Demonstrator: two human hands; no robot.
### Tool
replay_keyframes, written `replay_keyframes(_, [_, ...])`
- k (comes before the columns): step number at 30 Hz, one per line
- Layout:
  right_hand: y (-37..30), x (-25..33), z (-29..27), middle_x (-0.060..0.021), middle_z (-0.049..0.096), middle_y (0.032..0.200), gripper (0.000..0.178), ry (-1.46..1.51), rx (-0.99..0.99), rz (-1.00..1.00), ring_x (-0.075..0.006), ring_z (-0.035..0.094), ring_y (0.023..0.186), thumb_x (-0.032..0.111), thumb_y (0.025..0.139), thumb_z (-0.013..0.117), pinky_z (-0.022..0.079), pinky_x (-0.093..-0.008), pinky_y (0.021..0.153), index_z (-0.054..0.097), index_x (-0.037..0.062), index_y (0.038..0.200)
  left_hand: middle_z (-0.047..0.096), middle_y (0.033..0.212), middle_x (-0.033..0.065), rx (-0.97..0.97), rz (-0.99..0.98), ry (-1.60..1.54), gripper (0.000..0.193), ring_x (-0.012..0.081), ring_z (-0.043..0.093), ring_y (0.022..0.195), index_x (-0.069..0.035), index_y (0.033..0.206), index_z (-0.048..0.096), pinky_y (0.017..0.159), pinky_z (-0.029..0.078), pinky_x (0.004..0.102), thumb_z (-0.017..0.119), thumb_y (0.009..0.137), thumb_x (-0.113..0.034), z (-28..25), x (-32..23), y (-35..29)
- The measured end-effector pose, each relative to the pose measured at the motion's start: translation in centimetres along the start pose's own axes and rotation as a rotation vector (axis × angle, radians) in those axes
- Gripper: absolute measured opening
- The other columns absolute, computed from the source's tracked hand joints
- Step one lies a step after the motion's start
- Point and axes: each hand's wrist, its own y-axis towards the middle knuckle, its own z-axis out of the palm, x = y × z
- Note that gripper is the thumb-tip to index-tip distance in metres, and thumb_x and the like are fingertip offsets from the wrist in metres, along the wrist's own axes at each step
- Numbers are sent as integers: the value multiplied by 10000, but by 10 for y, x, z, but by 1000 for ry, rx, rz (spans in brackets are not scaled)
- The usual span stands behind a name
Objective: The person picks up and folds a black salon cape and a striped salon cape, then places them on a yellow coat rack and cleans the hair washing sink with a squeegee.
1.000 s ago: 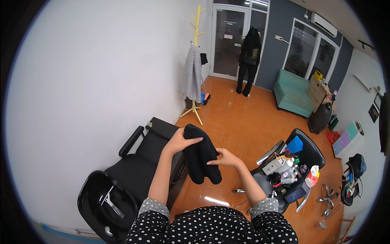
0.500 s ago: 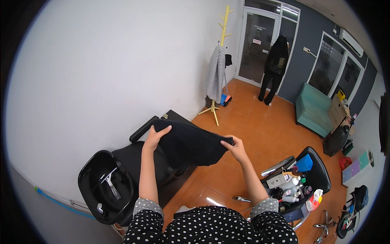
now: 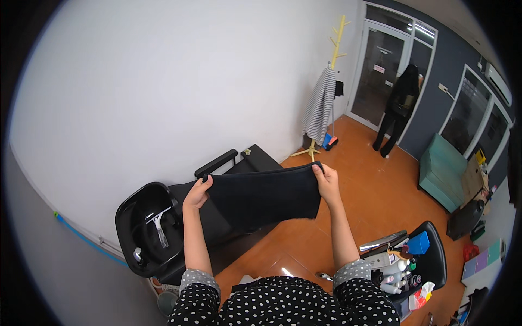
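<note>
A black cloth, towel-like [image 3: 263, 196], hangs stretched between my two hands in front of me. My left hand [image 3: 198, 192] pinches its upper left corner, and my right hand [image 3: 327, 182] grips the upper right corner with the thumb on top. The top edge is pulled nearly straight, while the lower edge hangs free. Behind and below the cloth is a black shampoo chair [image 3: 187, 190], partly hidden by it. The chair's black wash basin [image 3: 130, 225], with a hand shower [image 3: 161, 231] lying inside, is to the left of my left hand.
On the right, a black chair [image 3: 438, 252] carries bottles, a blue container [image 3: 418, 243] and a tissue pack [image 3: 421, 296]. A yellow coat stand [image 3: 338, 41] holds a striped cloth [image 3: 319, 103]. A person in black [image 3: 402, 103] stands by the glass door; a green sofa [image 3: 443, 171] is at far right.
The cloth has been drawn straighter and its right corner raised, so its top edge is now nearly level. My right hand has moved up; the view has turned left.
</note>
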Motion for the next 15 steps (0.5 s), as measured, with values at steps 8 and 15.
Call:
replay_keyframes(8, [24, 0, 41, -73, 648, 848, 400, 717, 71, 465, -150, 622, 751, 370, 931, 467, 508, -290, 676, 604, -6, 926, 644, 1002, 135, -49, -7, -520, 421, 227, 609, 970, 38, 998, 608, 864, 471, 348, 466, 920, -351, 22, -6, -21])
replay_keyframes(15, [-12, -42, 115, -116, 552, 1163, 517, 719, -83, 646, -193, 529, 1043, 432, 925, 450, 390, -313, 929, 526, -27, 1150, 555, 1190, 139, -486, -30, -502, 499, 259, 502, 1135, 22, 1159, 521, 1002, 345, 398, 467, 912, -408, 87, 25, -36])
